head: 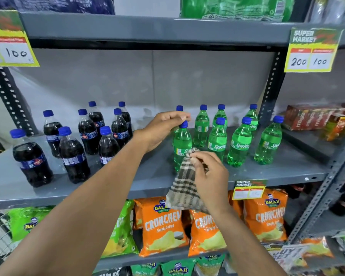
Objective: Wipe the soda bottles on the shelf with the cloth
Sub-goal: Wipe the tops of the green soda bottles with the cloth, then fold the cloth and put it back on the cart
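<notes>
Progress appears early: left hand point(163, 126) pinches the cap of one green bottle point(181, 148) on the shelf point(287, 168); right hand point(209, 174) presses the gripped cloth point(184, 188) against it. Remaining bottles likely await wiping.

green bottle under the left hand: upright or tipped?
Upright. The green bottle stands on the shelf, left hand pinching its blue cap.

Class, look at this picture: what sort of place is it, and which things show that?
Most likely a supermarket aisle: price tags printed "Super Market" hang on metal shelves, with rows of soda bottles and chip bags stocked for sale.
</notes>
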A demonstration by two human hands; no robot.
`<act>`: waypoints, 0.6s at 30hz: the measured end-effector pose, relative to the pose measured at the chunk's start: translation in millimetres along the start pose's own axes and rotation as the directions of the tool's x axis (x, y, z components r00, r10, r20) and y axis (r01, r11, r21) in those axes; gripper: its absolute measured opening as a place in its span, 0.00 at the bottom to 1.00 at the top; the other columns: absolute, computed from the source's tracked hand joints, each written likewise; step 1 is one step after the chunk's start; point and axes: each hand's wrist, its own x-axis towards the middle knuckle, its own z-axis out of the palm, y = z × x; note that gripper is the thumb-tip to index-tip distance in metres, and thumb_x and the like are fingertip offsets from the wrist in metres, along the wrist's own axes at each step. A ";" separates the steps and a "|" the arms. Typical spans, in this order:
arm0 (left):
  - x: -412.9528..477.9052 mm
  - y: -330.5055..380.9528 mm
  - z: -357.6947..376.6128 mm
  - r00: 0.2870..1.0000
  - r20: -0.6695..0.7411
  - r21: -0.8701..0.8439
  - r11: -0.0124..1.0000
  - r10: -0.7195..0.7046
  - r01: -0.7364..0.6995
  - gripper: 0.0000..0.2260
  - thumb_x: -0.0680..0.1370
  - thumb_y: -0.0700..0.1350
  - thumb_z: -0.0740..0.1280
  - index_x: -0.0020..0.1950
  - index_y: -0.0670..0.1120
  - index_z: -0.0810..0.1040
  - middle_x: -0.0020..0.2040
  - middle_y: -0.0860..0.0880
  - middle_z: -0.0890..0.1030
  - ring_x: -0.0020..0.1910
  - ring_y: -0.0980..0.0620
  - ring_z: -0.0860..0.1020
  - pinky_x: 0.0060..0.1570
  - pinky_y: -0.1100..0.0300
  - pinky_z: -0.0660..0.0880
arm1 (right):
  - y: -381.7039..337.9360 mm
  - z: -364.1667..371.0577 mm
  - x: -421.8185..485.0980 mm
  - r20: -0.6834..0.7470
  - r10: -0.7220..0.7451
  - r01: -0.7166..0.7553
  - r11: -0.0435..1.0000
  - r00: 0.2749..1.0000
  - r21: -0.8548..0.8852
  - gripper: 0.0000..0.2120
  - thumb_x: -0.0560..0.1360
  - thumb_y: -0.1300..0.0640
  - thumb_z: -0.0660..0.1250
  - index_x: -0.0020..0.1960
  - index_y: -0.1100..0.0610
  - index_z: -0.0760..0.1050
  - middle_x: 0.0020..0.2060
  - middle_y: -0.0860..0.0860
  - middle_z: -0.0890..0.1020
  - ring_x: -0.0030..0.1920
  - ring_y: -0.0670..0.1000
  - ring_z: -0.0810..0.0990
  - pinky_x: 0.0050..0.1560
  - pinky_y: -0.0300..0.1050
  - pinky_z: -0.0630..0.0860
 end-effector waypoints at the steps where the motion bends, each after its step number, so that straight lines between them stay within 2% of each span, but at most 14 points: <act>1: -2.6 4.8 -0.2 0.999 -0.036 0.036 0.999 0.016 -0.015 0.14 0.83 0.43 0.64 0.68 0.44 0.77 0.66 0.45 0.81 0.69 0.48 0.76 0.69 0.56 0.70 | -4.2 -4.5 2.1 -0.036 0.033 -0.031 0.998 0.999 0.048 0.08 0.79 0.66 0.70 0.52 0.56 0.85 0.49 0.45 0.82 0.52 0.41 0.81 0.54 0.38 0.79; 3: -13.6 16.5 1.1 0.989 -0.115 0.117 0.990 0.096 -0.083 0.14 0.82 0.46 0.65 0.68 0.48 0.77 0.66 0.49 0.80 0.67 0.53 0.76 0.59 0.65 0.71 | -13.6 -16.3 5.4 -0.080 0.084 -0.072 0.987 0.993 0.144 0.08 0.78 0.64 0.70 0.52 0.53 0.84 0.49 0.44 0.83 0.52 0.41 0.81 0.53 0.33 0.78; 6: -47.5 24.8 7.9 0.963 -0.142 0.252 0.949 0.227 -0.186 0.13 0.81 0.47 0.68 0.65 0.49 0.79 0.61 0.50 0.82 0.62 0.57 0.78 0.61 0.63 0.74 | -28.0 -30.5 7.2 -0.125 0.110 -0.079 0.969 0.986 0.233 0.07 0.78 0.61 0.71 0.52 0.51 0.84 0.50 0.43 0.84 0.54 0.45 0.83 0.53 0.35 0.78; 10: -109.3 16.7 17.8 0.989 0.060 0.247 0.958 0.133 -0.144 0.15 0.74 0.55 0.74 0.58 0.53 0.79 0.50 0.47 0.83 0.48 0.57 0.82 0.53 0.62 0.79 | -48.7 -37.4 1.5 -0.144 0.103 -0.054 0.949 0.984 0.311 0.07 0.78 0.59 0.71 0.53 0.51 0.84 0.50 0.44 0.85 0.54 0.48 0.83 0.53 0.38 0.79; 13: -142.6 11.9 16.7 0.993 0.089 0.405 0.909 0.073 -0.103 0.16 0.72 0.56 0.75 0.54 0.50 0.79 0.41 0.51 0.81 0.39 0.56 0.79 0.43 0.57 0.79 | -66.5 -33.4 -7.4 -0.120 0.054 -0.009 0.937 0.991 0.349 0.06 0.78 0.60 0.72 0.52 0.51 0.84 0.50 0.46 0.84 0.54 0.49 0.83 0.53 0.40 0.79; 15: -160.1 11.2 10.0 0.995 0.073 0.472 0.876 0.068 -0.095 0.12 0.76 0.50 0.74 0.50 0.43 0.77 0.36 0.51 0.74 0.35 0.56 0.72 0.37 0.52 0.74 | -76.4 -27.2 -16.2 -0.057 0.005 0.016 0.935 0.998 0.353 0.07 0.78 0.60 0.72 0.52 0.48 0.83 0.50 0.45 0.83 0.54 0.49 0.83 0.53 0.42 0.79; 18: -193.1 18.0 -8.8 0.994 0.106 0.505 0.859 0.032 -0.082 0.07 0.81 0.43 0.68 0.51 0.40 0.76 0.41 0.40 0.75 0.37 0.48 0.73 0.38 0.46 0.74 | -85.8 -16.8 -27.8 0.196 -0.027 -0.057 0.910 0.980 0.411 0.12 0.79 0.53 0.71 0.61 0.41 0.78 0.56 0.42 0.80 0.51 0.48 0.82 0.51 0.43 0.79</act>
